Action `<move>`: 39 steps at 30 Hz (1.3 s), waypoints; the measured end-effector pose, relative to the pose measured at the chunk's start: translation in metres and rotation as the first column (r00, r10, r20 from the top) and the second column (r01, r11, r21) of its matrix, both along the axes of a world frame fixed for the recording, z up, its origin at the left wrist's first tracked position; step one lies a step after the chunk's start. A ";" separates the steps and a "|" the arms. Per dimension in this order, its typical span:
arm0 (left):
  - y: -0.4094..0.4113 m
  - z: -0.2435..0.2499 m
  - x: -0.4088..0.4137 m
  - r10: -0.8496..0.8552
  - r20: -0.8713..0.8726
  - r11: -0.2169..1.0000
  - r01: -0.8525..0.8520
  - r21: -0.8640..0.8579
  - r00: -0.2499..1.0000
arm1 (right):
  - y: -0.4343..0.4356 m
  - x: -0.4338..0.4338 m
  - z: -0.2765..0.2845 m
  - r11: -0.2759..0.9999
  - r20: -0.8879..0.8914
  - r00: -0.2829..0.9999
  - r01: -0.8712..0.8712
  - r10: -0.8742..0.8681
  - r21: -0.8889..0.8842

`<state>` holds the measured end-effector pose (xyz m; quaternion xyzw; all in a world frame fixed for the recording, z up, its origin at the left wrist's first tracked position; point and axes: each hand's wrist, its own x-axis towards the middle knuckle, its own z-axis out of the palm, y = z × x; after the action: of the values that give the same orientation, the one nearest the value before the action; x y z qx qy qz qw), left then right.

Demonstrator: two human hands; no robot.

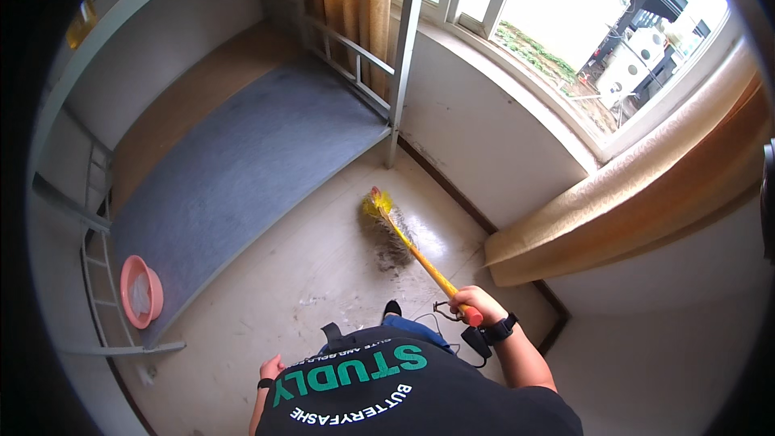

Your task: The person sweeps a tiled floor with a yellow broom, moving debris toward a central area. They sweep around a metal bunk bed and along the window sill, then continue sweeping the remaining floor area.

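Observation:
My right hand [478, 303] is closed around the yellow handle, near its red end cap, of a feather duster [428, 263]. The duster slants forward and left, away from my body. Its grey and yellow feathers [396, 227] are over the pale floor [272, 281] beside the bed; whether they touch it I cannot tell. A dark smudge shows on the floor around the feathers. My left hand [272, 368] hangs low at my side, its fingers curled and partly hidden by my black T-shirt [375, 393]. Nothing is visible in it.
A metal bunk bed with a blue-grey bed board [242, 139] stands ahead and left; its post [404, 54] rises near the window [545, 18]. A pink basin [158, 293] holding something whitish sits on the board. A golden curtain [605, 224] hangs at the right.

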<state>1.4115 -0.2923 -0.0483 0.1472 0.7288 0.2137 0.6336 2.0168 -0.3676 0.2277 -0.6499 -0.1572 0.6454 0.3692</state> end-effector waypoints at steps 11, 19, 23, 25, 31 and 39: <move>0.066 0.072 0.091 -0.239 -0.069 0.969 0.234 -0.077 0.969 | -0.052 0.009 0.004 0.988 0.041 0.988 0.152 -0.152 -0.006; 0.138 0.137 0.204 -0.772 -0.030 0.608 0.752 0.256 0.634 | -0.115 -0.072 0.038 0.962 -0.024 0.962 0.274 -0.273 0.015; 0.128 0.159 0.274 -0.954 0.070 0.297 0.877 0.377 0.292 | -0.149 -0.114 0.069 0.942 -0.103 0.937 0.332 -0.334 -0.043; 0.110 0.179 0.315 -0.986 0.111 0.162 0.899 0.408 0.127 | -0.167 -0.135 0.089 0.927 -0.118 0.920 0.375 -0.374 -0.008; 0.031 0.214 0.403 -0.980 0.198 0.055 0.896 0.440 -0.037 | -0.211 -0.172 0.134 0.914 -0.151 0.905 0.405 -0.399 0.013; -0.028 0.244 0.484 -0.696 0.691 0.450 0.869 0.207 0.196 | -0.267 -0.159 0.161 0.984 0.028 0.985 0.170 -0.172 0.061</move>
<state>1.8957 -0.3205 0.1954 0.3322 0.2694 -0.1895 0.8838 1.8575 -0.6342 0.3886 -0.6605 -0.1255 0.5958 0.4394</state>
